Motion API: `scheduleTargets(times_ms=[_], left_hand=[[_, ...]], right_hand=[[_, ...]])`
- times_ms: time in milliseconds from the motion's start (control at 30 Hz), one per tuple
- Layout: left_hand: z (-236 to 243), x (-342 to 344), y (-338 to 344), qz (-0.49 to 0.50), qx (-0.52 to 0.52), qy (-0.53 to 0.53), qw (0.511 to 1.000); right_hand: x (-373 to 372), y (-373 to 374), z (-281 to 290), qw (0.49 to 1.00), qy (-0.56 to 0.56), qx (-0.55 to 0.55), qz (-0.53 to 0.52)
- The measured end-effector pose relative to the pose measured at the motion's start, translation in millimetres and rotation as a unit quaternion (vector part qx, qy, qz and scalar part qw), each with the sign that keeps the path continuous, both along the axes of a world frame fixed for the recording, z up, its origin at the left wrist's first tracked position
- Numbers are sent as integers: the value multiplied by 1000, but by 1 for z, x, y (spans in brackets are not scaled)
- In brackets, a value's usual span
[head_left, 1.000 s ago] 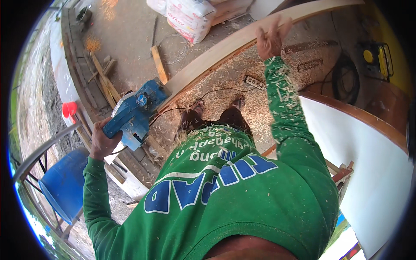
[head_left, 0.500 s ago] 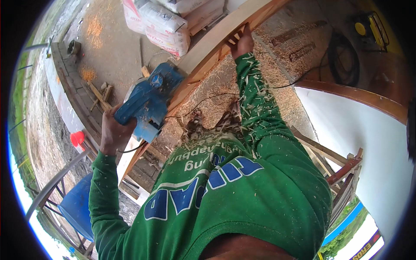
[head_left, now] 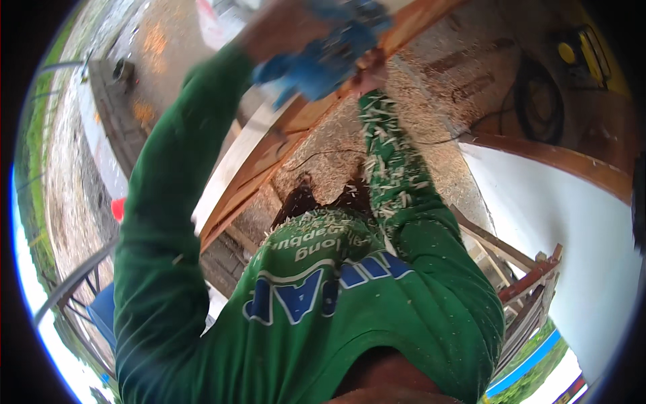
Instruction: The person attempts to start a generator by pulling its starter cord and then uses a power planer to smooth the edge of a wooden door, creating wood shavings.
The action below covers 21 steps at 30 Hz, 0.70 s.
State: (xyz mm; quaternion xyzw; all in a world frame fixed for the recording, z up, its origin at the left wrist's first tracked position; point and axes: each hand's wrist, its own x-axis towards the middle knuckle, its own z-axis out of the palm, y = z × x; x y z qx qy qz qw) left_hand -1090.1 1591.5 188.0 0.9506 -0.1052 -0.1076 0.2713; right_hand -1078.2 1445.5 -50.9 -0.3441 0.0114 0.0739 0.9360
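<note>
A blue electric planer (head_left: 319, 71), blurred by motion, rides over a long wooden board (head_left: 252, 145) that slants from lower left to upper right. My left hand (head_left: 289, 27) is closed on the planer and smeared, its fingers partly hidden. Right beside the planer, my right hand (head_left: 369, 73) is at the board's near edge with curled fingers. Wood shavings cling to my green right sleeve (head_left: 397, 148). The planer covers part of the board's upper face.
Shavings (head_left: 431, 101) litter the floor. A dark cable coil (head_left: 538, 101) lies at right near a yellow-and-black machine (head_left: 585, 54). Wooden trestle-like pieces (head_left: 528, 283) stand at lower right beside a white panel (head_left: 565, 222). A thin cord (head_left: 323, 153) crosses behind the board.
My left hand has swept the planer up and right along the board, close to my right hand. The lower-left stretch of board is now uncovered. My right hand has barely shifted.
</note>
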Motion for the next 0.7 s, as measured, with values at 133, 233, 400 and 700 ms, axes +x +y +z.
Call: scheduleTargets(times_ms=[133, 233, 400, 700], left_hand=[[38, -5, -16, -133, -69, -157, 976], [63, -46, 18, -131, -57, -182, 973], [70, -181, 119, -22, 62, -142, 988], [56, -485, 241, 352, 220, 48, 909]], right_hand=[[0, -6, 64, 985, 174, -5, 6], [9, -24, 48, 989, 135, -16, 57], [-5, -15, 95, 971, 179, -156, -6], [3, -30, 76, 938, 149, -311, 42]])
